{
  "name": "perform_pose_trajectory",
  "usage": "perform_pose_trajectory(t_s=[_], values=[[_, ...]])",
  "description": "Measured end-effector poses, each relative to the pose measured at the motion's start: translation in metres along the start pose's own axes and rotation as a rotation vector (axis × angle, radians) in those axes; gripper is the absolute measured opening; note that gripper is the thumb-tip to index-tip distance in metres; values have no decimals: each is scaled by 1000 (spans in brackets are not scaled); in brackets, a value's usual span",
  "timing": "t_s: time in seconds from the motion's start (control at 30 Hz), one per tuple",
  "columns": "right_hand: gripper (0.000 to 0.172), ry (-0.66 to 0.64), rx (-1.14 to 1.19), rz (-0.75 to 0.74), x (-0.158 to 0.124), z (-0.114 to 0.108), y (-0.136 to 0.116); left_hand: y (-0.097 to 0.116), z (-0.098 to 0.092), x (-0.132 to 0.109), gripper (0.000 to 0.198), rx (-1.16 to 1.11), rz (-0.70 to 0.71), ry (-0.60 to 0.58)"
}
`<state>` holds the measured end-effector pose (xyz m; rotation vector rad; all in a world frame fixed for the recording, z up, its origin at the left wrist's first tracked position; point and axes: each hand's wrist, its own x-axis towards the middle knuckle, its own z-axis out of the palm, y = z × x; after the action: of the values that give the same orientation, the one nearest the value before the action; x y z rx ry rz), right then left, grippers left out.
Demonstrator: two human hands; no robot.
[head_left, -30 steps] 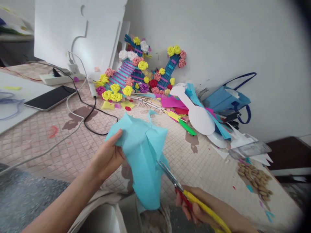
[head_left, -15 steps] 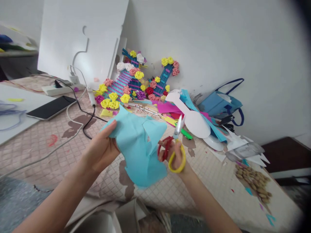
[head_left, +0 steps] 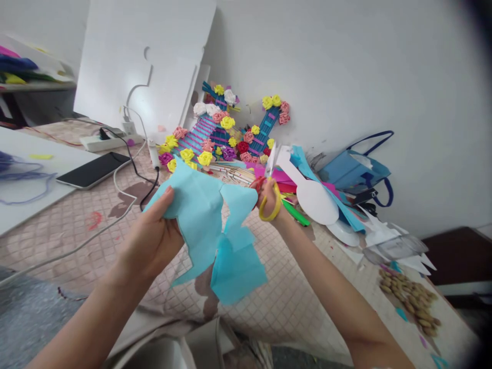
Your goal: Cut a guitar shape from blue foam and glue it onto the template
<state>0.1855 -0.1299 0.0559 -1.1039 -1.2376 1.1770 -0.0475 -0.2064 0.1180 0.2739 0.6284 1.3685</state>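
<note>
My left hand (head_left: 159,223) is closed on the left edge of a light blue paper sheet (head_left: 202,210), thumb on top. The sheet has ragged cut edges and a long slit near its middle; its lower right part (head_left: 238,271) hangs folded down above the table. My right hand (head_left: 268,197) is closed around scissors (head_left: 270,205) with one red and one yellow handle loop, blades pointing up and away from the sheet. Its fingers are at the sheet's upper right corner and seem to pinch it, though the fingertips are partly hidden.
Paper-flower decorations (head_left: 230,128) stand against the wall. A smartphone (head_left: 94,170), power strip (head_left: 111,141) and cables lie left. To the right are white paper cutouts (head_left: 317,202), a green marker (head_left: 295,212), a blue bag (head_left: 355,171) and a pile of nuts (head_left: 409,300).
My right hand has moved up with the scissors, drawing the sheet's right corner outward. The slit has spread wider and the lower right part has folded down. The view has shifted slightly left.
</note>
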Motion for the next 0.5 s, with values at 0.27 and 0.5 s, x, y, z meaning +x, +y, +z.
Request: perform_pose_trajectory(t_s=[0.27, 0.5], values=[[67, -261, -136, 85, -33, -19, -9, 0, -2, -1, 37, 8, -2, 28], [73, -378, -214, 264, -63, -11, 38, 6, -5, 1, 38, 17, -11, 44]])
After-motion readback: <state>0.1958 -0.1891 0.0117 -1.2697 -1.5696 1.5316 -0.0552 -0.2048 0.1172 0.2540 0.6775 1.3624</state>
